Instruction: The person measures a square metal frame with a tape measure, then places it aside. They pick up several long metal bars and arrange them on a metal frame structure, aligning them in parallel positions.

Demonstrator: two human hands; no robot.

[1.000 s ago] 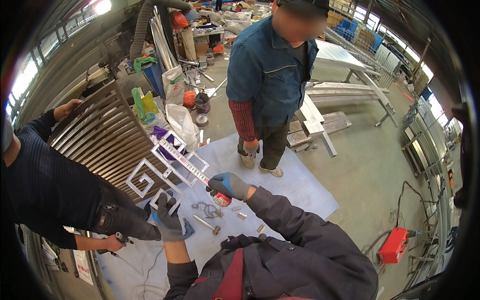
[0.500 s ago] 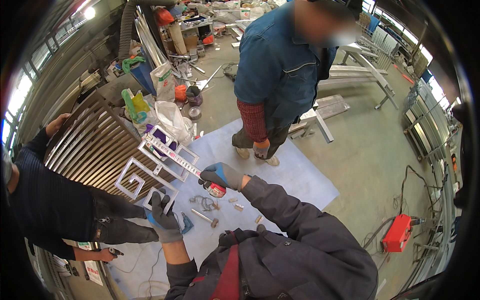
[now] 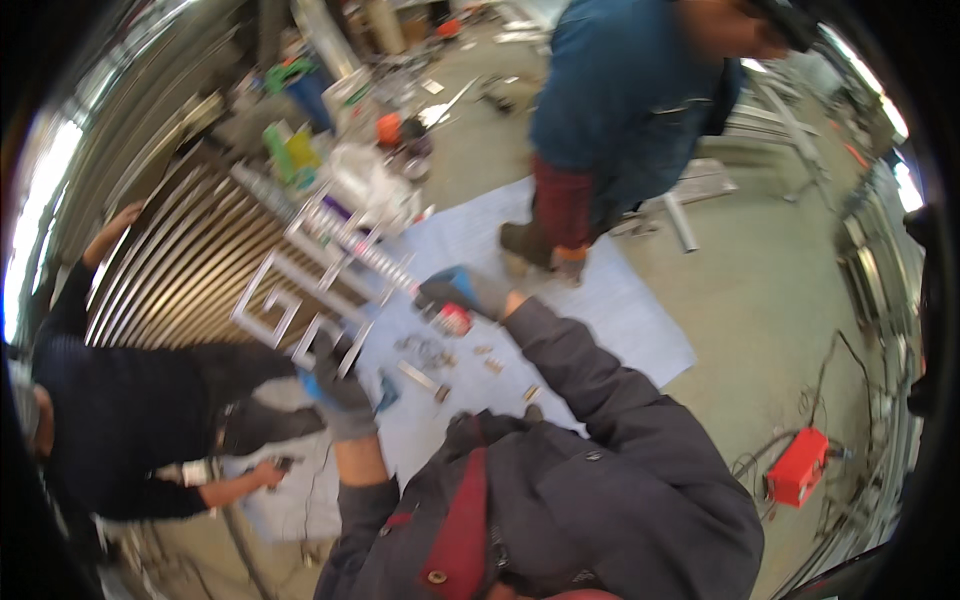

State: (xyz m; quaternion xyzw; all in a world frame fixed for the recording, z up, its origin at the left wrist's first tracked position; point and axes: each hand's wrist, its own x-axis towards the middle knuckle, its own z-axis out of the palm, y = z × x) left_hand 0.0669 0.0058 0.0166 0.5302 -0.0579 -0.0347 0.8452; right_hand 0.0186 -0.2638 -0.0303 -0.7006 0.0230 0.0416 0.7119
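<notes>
My left hand [image 3: 338, 388], in a grey and blue glove, grips the lower corner of a silvery metal frame [image 3: 322, 290] with square, maze-like bends. In my gloved right hand [image 3: 462, 290] is a red tape measure [image 3: 453, 319]. Its pale blade [image 3: 385, 265] is drawn out along the frame's upper bar, towards the far left. Below the frame, a hammer [image 3: 424, 381] and a blue tool [image 3: 387, 391] lie on the pale blue sheet [image 3: 640, 330], near wire and small pieces. The picture is blurred by motion.
At left, a co-worker in dark clothes [image 3: 130, 420] has one hand at a slatted panel [image 3: 180, 270] and a dark tool [image 3: 284, 464] in the other. Ahead stands a person in a blue jacket [image 3: 625, 100]. Bags [image 3: 370, 185] lie beyond the frame; a red box [image 3: 797, 467] sits at right.
The whole view has shifted and blurred. The co-worker at left has moved the dark tool inward and leans further in. My hands keep their grip on the frame and the tape measure.
</notes>
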